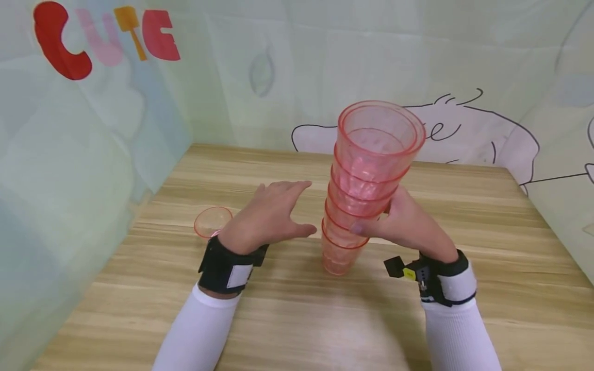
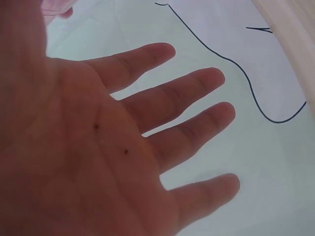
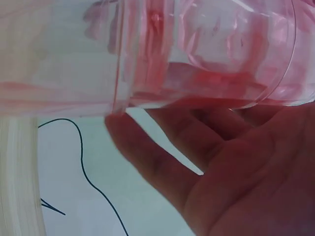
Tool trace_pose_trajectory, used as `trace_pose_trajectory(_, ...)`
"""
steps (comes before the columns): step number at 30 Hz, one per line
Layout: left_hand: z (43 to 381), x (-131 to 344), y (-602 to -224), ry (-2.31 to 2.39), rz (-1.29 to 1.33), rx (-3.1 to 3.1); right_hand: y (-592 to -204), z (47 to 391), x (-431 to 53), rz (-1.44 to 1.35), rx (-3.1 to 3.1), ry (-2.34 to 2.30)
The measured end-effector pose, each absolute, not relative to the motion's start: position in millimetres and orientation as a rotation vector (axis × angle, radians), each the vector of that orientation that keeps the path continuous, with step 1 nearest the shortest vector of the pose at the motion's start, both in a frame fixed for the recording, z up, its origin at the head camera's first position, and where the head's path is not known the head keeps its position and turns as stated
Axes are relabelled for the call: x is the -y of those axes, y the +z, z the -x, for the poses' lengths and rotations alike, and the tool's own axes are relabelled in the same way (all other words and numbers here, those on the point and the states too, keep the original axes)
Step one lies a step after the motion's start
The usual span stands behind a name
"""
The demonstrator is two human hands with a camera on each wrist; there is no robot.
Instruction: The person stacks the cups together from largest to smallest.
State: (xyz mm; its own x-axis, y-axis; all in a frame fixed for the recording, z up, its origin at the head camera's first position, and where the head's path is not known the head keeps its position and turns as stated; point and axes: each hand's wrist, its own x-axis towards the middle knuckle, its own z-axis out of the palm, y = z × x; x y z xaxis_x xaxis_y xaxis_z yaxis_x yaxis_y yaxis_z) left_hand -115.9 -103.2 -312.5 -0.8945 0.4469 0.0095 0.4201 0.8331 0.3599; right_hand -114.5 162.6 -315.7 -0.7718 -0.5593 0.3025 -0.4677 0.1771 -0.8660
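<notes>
A tall stack of clear pink plastic cups (image 1: 366, 190) rises in front of me, mouths upward, the top rim tilted toward the head camera. My right hand (image 1: 410, 221) grips the stack from its right side, thumb across the front; in the right wrist view its fingers (image 3: 147, 147) lie along the nested cups (image 3: 221, 54). To the left of the stack, apart from it, my left hand (image 1: 266, 216) is held with fingers extended. The left wrist view shows a bare palm (image 2: 93, 152) and spread fingers. Behind that wrist is a pink-rimmed clear round piece (image 1: 211, 221), partly hidden.
Beneath everything is a wood-grain table (image 1: 297, 319). Printed cloth backdrops (image 1: 287, 67) stand along its back and sides, with coloured letters (image 1: 160, 36) at upper left. A black strap with a small device (image 1: 427, 275) is on the right wrist.
</notes>
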Motion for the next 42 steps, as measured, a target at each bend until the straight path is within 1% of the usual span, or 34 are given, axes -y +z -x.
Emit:
trace_pose_trajectory(12, 116, 122, -323, 0.482, -0.644, -2.995, -324, 120, -161, 1.038, -2.24, -1.609)
trace_pose_trajectory(27, 114, 161, -337, 0.419, -0.487, -2.989, -322, 118, -159, 1.023, -2.27, -1.611)
trace_pose_trajectory(32, 117, 169, -339, 0.422, -0.465, -2.972, -322, 118, -159, 1.01, -2.294, -1.585)
trace_pose_trajectory(38, 120, 181, -342, 0.475, -0.362, -2.903, -324, 121, -157, 1.025, -2.259, -1.595)
trace_pose_trajectory(42, 123, 186, -342, 0.466, -0.359, -2.89, -324, 121, -159, 1.032, -2.274, -1.595)
